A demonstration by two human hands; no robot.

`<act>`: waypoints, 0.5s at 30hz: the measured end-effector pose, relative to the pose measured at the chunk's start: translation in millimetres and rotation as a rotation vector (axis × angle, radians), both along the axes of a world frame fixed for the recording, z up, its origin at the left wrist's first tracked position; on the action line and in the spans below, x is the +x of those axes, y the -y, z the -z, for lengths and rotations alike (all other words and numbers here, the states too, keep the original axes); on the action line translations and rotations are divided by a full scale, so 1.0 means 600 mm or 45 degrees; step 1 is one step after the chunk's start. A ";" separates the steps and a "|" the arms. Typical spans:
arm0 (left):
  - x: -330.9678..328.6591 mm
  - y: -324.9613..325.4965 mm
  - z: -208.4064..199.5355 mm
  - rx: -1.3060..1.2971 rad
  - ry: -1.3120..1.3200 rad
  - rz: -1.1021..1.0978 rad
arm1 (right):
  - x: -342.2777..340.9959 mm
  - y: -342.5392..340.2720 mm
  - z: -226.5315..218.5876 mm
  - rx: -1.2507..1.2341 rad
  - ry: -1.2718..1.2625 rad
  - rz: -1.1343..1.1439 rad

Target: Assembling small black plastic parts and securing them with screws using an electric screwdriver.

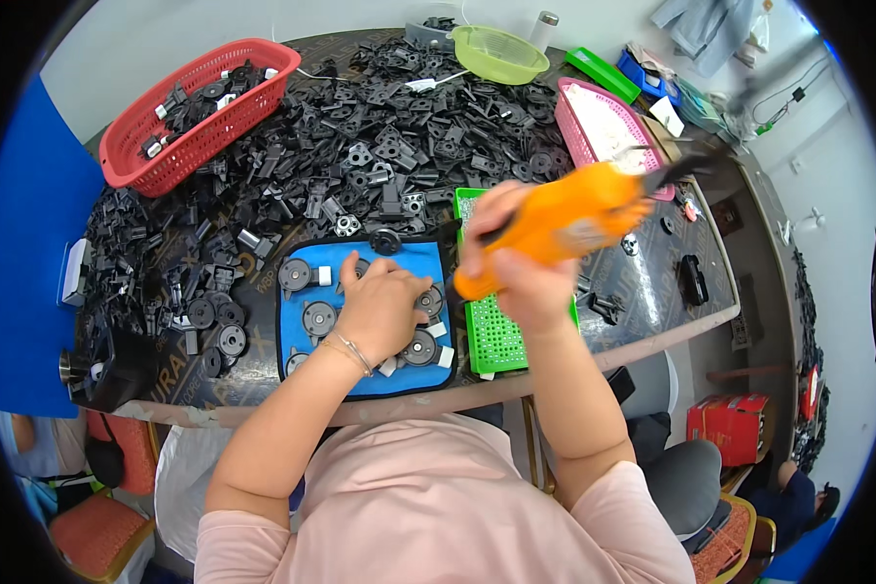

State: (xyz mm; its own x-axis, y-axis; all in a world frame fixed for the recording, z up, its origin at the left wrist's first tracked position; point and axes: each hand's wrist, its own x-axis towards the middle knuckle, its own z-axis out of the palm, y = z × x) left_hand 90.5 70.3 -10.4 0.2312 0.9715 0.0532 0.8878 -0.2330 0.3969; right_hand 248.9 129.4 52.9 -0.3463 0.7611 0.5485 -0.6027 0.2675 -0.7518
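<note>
My right hand (533,284) is wrapped round an orange electric screwdriver (579,216), held tilted above the green tray (501,343); its far end is smeared by motion. My left hand (384,307) reaches over the blue mat (420,255) with fingers spread, the fingertips among round black wheel parts. Beneath the palm, some of these parts are hidden. One wheel part (319,318) lies left of the hand, another (419,347) with a white block (446,357) to its right. A small black ring (385,241) rests near the mat's far edge.
A heap of black plastic parts (409,146) covers the table's far side. Around it stand a red basket (146,175), a yellow-green colander (501,54) and a pink basket (579,131). A black box-shaped object (117,370) sits at the near left edge.
</note>
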 end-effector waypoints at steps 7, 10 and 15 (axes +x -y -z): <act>0.004 0.001 -0.002 -0.070 0.054 -0.011 | 0.069 -0.009 0.015 -0.017 0.106 0.394; 0.006 0.003 -0.007 -0.147 0.192 0.019 | 0.071 -0.011 0.034 -0.008 0.111 0.447; 0.010 0.004 -0.006 -0.083 0.213 -0.030 | 0.070 -0.014 0.037 -0.011 0.112 0.465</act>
State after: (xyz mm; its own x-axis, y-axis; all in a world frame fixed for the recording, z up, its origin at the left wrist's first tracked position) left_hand 96.5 68.1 -6.6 0.2012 0.9792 0.0257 0.8133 -0.1816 0.5528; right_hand 291.0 138.0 30.7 -0.0964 0.8475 0.5219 -0.4016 0.4467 -0.7995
